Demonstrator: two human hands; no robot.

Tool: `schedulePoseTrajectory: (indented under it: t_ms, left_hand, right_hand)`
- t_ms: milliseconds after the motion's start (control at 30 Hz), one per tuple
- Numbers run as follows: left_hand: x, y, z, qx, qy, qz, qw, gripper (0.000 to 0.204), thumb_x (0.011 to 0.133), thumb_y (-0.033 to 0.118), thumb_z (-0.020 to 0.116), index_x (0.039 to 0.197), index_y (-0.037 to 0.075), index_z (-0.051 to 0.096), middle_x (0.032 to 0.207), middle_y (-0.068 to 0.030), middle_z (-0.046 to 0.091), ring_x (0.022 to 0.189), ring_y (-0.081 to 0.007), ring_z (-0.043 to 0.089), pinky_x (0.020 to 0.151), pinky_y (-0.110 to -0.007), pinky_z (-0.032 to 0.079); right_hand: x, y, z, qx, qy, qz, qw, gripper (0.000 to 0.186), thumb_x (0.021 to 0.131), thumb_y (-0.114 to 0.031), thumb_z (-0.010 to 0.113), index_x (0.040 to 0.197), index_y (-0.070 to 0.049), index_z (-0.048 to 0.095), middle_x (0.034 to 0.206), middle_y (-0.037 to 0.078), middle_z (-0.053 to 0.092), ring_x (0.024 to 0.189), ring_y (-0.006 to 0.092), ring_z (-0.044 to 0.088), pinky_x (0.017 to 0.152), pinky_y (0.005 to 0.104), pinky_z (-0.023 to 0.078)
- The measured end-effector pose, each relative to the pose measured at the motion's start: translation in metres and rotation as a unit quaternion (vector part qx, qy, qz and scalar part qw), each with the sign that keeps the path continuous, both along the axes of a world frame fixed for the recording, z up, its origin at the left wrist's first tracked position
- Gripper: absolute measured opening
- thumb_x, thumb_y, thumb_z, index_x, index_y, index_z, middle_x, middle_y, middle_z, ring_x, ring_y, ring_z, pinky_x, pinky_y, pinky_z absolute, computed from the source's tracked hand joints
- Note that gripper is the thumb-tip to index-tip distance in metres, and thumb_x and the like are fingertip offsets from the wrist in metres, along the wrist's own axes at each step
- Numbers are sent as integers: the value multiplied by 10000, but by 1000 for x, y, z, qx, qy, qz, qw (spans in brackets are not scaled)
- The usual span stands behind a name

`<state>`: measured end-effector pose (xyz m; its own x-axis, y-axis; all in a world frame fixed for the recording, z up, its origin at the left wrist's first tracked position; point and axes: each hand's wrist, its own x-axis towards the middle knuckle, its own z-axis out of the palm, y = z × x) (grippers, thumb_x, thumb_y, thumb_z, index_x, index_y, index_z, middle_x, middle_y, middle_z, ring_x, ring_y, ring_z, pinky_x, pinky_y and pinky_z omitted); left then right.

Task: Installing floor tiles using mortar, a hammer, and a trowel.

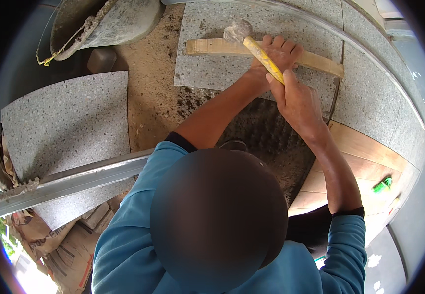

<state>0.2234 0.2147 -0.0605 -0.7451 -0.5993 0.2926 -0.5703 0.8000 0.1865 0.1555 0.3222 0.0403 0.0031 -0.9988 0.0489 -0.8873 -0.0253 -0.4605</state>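
Note:
In my right hand [298, 100] is a mallet with a yellow handle [264, 56], the fingers wrapped round its lower end. Its grey, cement-smeared head [238, 31] is over a pale wooden batten [207, 47]. The batten lies across a speckled grey tile [251, 76]. My left hand [278, 55] is on the batten, its fingers bent over the far edge. The mallet handle crosses in front of the left wrist, and the left thumb is mostly hidden.
Sandy mortar [153, 93] lies left of the tile. A loose speckled tile [70, 117], a metal straightedge [85, 174] and paper sacks [70, 250] are at left. A dirty bucket [119, 24] tilts at far left. Wood-look flooring [354, 171] and a green object [383, 185] are at right.

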Motion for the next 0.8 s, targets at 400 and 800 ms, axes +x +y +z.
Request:
schedulePoseTrajectory:
  t_ms: [400, 800]
  left_hand:
    - [-1, 1, -1, -59, 67, -12, 996, 427, 840, 365, 759, 1173, 186, 561, 946, -4, 540, 968, -218, 522, 840, -413, 380]
    - [-10, -112, 74, -4, 153, -64, 986, 561, 891, 438, 652, 1393, 203, 562, 1122, -89, 676, 1097, -324, 635, 937, -601, 459]
  right_hand:
    - [-1, -8, -5, 30, -6, 7, 999, 329, 1022, -309, 613, 900, -17, 519, 665, 251, 628, 635, 467, 646, 554, 555, 508]
    - [-35, -22, 93, -93, 9, -90, 992, 332, 1018, -305, 620, 841, -36, 539, 623, 198, 638, 551, 412, 647, 506, 498, 513]
